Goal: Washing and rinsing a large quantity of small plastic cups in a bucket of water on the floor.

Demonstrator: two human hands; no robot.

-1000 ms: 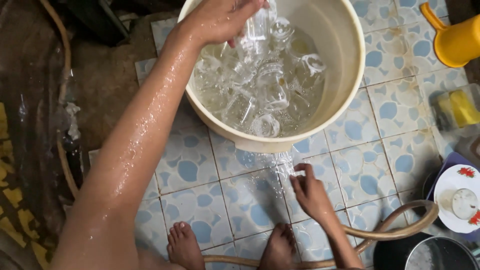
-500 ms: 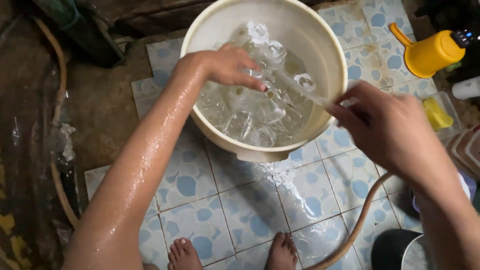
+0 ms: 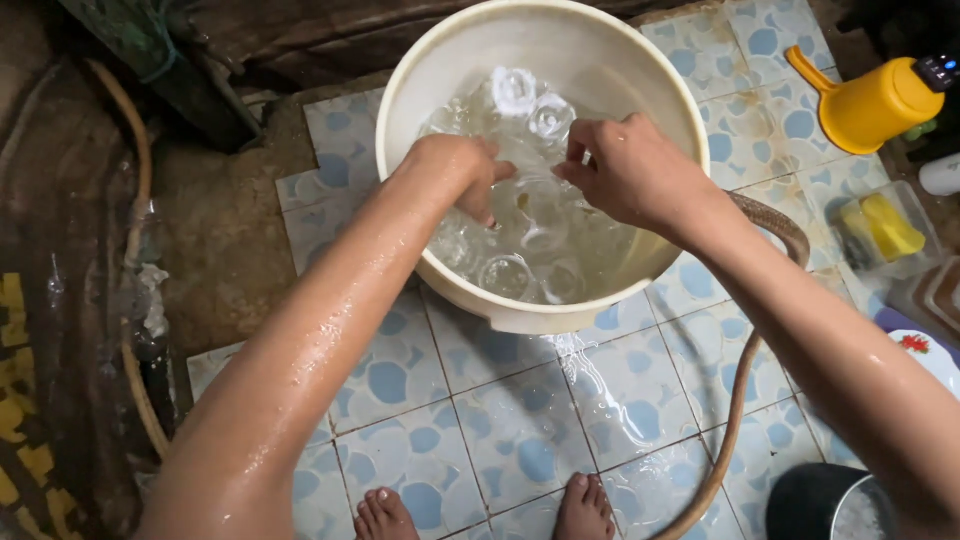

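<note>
A cream plastic bucket (image 3: pixel 520 315) stands on wet blue-patterned floor tiles and holds water with several clear drinking glasses (image 3: pixel 530 115). Both my hands are inside it, close together above the water. My left hand (image 3: pixel 460 175) has its fingers curled on a clear glass (image 3: pixel 535 190) at the water's surface. My right hand (image 3: pixel 630 170) pinches the same glass from the other side. Both forearms are wet. A brown hose (image 3: pixel 740 400) loops from behind my right wrist down over the tiles.
A yellow jug (image 3: pixel 880 100) stands at the upper right, with a clear box holding yellow sponges (image 3: pixel 880 230) below it. A white plate (image 3: pixel 925 355) and a dark pot (image 3: pixel 830 505) lie at the right edge. My bare feet (image 3: pixel 585 505) rest at the bottom.
My right hand came up from the floor tiles into the bucket and met the left hand. The left hand shifted from the bucket's far side toward its middle.
</note>
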